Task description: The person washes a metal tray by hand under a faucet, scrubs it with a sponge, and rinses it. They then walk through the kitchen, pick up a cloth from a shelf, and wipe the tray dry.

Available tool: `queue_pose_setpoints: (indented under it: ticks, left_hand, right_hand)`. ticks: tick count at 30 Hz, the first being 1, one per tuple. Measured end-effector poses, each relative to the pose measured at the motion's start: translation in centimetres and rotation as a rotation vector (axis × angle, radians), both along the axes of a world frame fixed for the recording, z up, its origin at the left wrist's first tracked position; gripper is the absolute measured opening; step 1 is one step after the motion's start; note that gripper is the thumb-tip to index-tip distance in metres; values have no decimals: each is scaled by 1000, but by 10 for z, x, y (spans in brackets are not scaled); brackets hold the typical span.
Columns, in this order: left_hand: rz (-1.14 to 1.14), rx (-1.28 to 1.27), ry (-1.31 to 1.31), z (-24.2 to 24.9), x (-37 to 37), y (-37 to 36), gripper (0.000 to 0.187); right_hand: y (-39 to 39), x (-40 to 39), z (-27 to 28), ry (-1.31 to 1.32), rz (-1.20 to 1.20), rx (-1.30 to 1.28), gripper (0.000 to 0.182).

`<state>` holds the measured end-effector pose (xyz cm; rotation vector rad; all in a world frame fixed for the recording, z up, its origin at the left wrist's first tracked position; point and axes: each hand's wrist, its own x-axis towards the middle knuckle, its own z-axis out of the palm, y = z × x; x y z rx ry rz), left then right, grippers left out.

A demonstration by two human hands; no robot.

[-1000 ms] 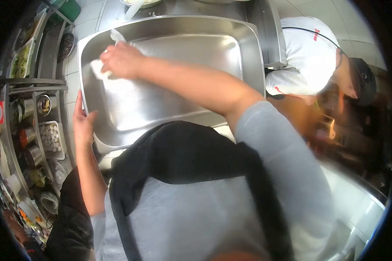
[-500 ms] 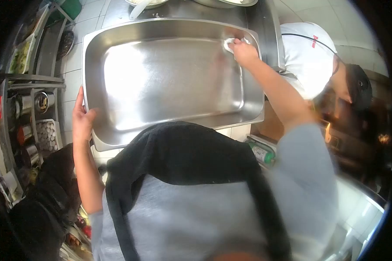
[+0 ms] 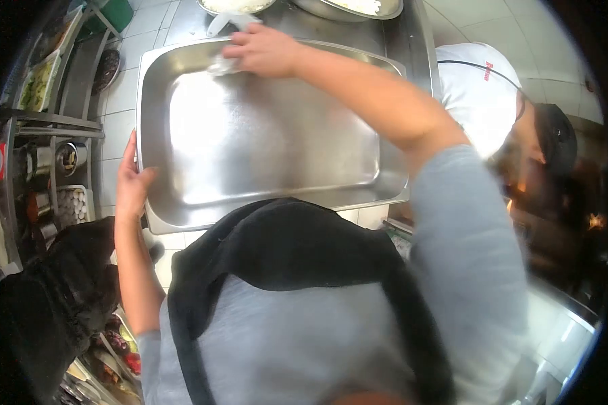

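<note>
A large rectangular steel pan [image 3: 277, 142] lies in front of me, its inside bare and shiny. My left hand [image 3: 134, 185] grips the pan's left wall, thumb over the rim and fingers outside. At the far side of the pan, left of its middle, my right hand [image 3: 263, 50] is closed on a white cloth [image 3: 224, 64]. The cloth is pressed against the far inner wall, and part of it shows above the rim. My right forearm crosses over the pan's far right part.
Beyond the pan, a steel counter [image 3: 182, 25] bears two bowls [image 3: 331, 11] with white food and a white handle. A person in a white shirt [image 3: 479, 94] stands at the right. Shelves [image 3: 61, 131] with trays line the left; someone in black [image 3: 54, 297] is lower left.
My right hand has moved with the cloth from the pan's far right corner to the left along the far wall. The pan appears slightly shifted to the right in view. My left hand still holds it.
</note>
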<state>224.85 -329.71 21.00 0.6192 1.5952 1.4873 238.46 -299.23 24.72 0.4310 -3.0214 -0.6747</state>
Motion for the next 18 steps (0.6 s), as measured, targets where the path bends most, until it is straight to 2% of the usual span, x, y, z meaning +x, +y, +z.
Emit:
queue_pose_setpoints:
  ticks: [1,3,5,7,9,13,15,17,18]
  left_hand:
    - [-10,13,-7,0,-4,3,74]
    - [-43,24,4,-2,-12,7,75]
    - [-58,-24,-39,3,-13,5,75]
    - [-35,-4,-9,1,-13,3,75]
    - [25,89,90,-8,-9,2,75]
    - [-22,19,-19,-2,-9,6,72]
    - [-32,15,15,1,-7,8,71]
    - [8,15,15,3,-3,9,70]
    - [30,13,16,3,-2,8,70]
  right_hand:
    - [16,25,-2,-3,11,-25,11]
    - [33,77,9,-239,-174,112,13]
    - [45,137,13,-332,-271,201,14]
    - [63,205,-2,-395,-729,127,14]
    - [59,216,-2,-390,-758,166,15]
    - [22,237,-12,-447,-835,233,15]
    - [-5,271,-29,-420,-816,164,12]
    - [-55,279,-22,-623,-935,0,13]
    - [-78,291,-28,-725,-1035,-163,14]
